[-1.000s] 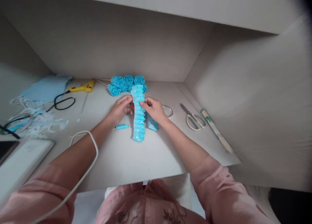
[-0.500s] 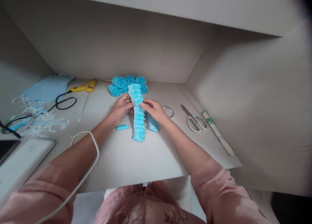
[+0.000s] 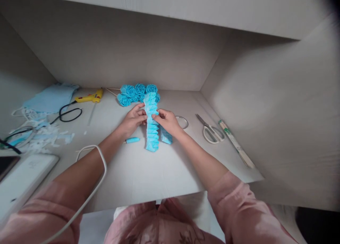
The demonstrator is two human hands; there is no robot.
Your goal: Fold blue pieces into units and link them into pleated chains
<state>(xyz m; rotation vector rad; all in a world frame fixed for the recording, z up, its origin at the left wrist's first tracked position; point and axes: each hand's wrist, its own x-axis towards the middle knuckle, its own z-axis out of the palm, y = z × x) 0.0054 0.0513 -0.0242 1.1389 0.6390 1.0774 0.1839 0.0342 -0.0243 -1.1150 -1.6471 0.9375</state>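
A pleated light-blue strip (image 3: 152, 130) is held up between both hands, its long side running away from me. My left hand (image 3: 135, 119) grips its left edge near the middle, fingers partly behind it. On the right edge, my right hand (image 3: 168, 121) pinches the folds between thumb and fingers. Just behind the strip's far end lie several blue flowers (image 3: 139, 89) on thin sticks. Left of the strip's near end is a stick with a blue wrapped tip (image 3: 132, 140). Another blue folded piece (image 3: 166, 136) lies under my right hand, partly hidden.
A yellow glue gun (image 3: 91, 96) with a black cord and blue masks (image 3: 49, 97) lie at the back left, white scraps (image 3: 46, 139) nearer. Scissors (image 3: 212, 132), a metal ring (image 3: 182, 122) and a stick bundle (image 3: 236, 145) lie right. A white cable (image 3: 104, 162) crosses my left forearm.
The strip's far end has shifted slightly right, and its folds look more bunched together. My right thumb has moved a little lower on the strip. Both hands keep their grip.
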